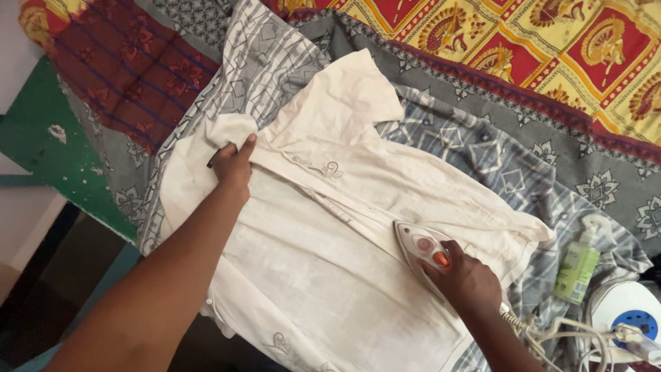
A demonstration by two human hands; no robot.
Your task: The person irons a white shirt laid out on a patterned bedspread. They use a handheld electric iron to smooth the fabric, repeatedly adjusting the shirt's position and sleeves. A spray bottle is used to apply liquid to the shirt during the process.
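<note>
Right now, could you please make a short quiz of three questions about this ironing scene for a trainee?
1. True or false: the right hand holds the iron on the cream shirt.
2. What does the left hand press: A) the green bottle, B) the shirt near its collar, C) the cord?
3. On which side of the iron does the bottle lie?

Key: 1 true; 2 B; 3 to its right.

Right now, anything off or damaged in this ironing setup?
Mostly tidy. The green board edge at left has chipped, flaking paint. The iron's cord lies tangled beside the green bottle, close to the right hand on the iron. The left hand pins the cream shirt, which shows faint grey smudging.
</note>
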